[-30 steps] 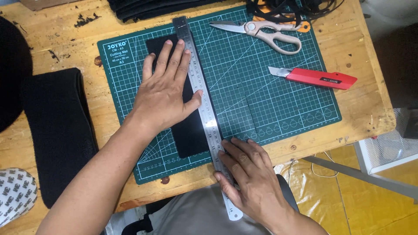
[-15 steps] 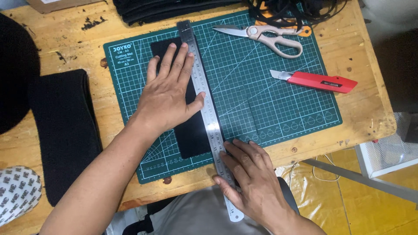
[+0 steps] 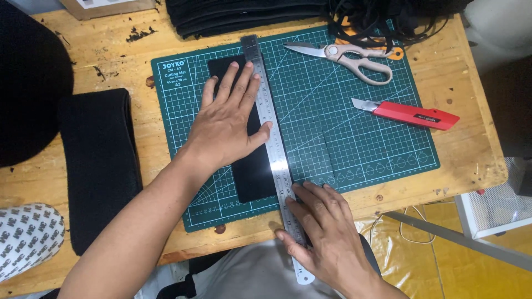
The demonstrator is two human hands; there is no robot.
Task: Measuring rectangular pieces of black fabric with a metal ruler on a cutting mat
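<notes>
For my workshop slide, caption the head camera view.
Left hand presses black strip on green cutting mat; right hand steadies steel ruler.

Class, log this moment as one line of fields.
left hand: flat on black strip | right hand: pinning steel ruler | surface: green cutting mat | idle: scissors, red knife

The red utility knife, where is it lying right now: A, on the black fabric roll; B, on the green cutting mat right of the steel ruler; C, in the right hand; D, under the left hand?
B: the red utility knife lies untouched on the green cutting mat, right of the steel ruler, below the scissors.
</notes>
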